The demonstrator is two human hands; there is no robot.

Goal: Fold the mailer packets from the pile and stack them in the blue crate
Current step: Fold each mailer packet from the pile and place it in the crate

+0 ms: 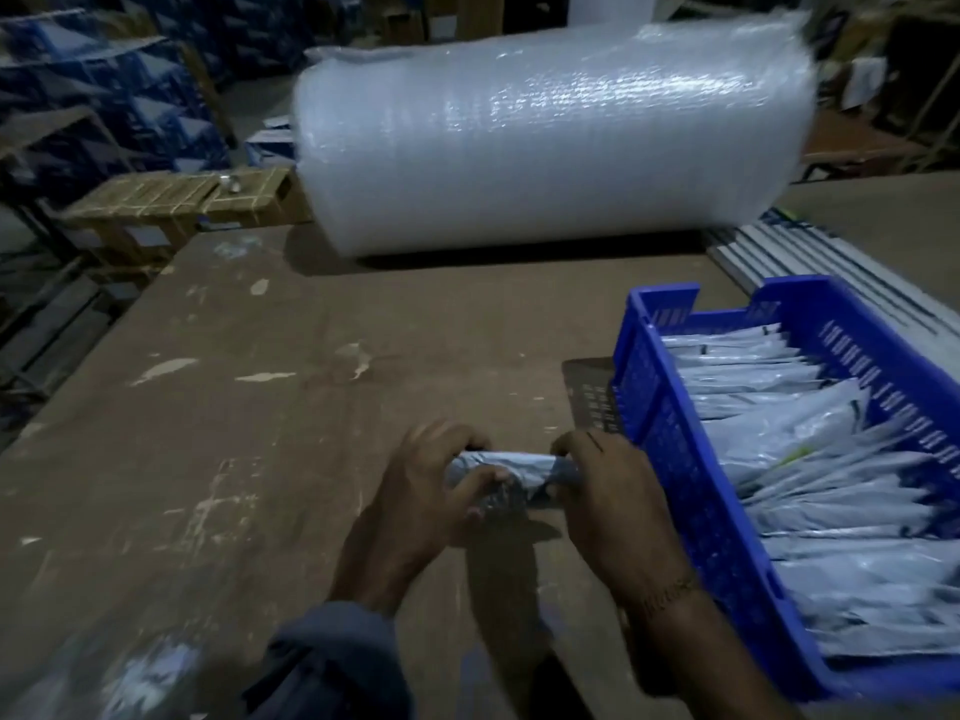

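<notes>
Beside the blue crate (670,459), both hands' fingers (470,441) grip a mailer packet (511,467) lying left-right.

A crumpled grey plastic mailer packet (511,472) is gripped at both ends, left hand (431,485) on one side and right hand (618,496) on the other, held just above the scuffed brown desk (311,381). Right beside it, a blue perforated plastic crate (670,433) is packed with rows of folded grey packets (810,459). A big roll of clear bubble wrap (550,132) is laid across the far end.
</notes>
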